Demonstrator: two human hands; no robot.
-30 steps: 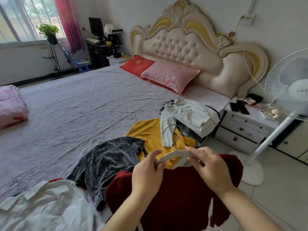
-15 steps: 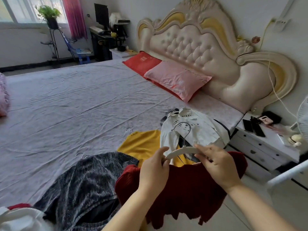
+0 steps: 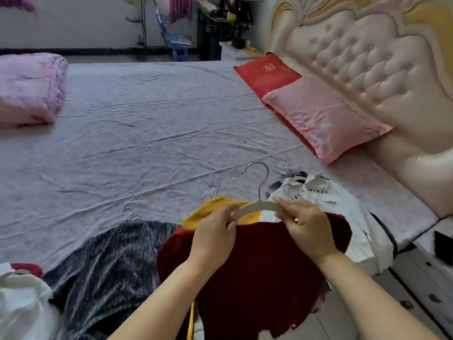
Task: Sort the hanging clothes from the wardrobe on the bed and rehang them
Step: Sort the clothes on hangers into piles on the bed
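Wrinkled grey bed sheet spreads out beyond both hands. The left hand and right hand each curl their fingers around one end of the white hanger, with the dark red sweater draped below them. Just past the fingertips lies a yellow garment, with a white shirt to the right and a grey fuzzy garment to the left.

We log a wide bed under a wrinkled grey-lilac sheet filling most of the view.

- Right: cream button-tufted headboard with gold trim; pink satin pillow overlapping a red pillow.
- Far left: rolled pink quilt.
- Far: white wall, black desk, blue plastic stool.
- Near right: white drawer cabinet, pale tiled floor.
- Light: soft and even.
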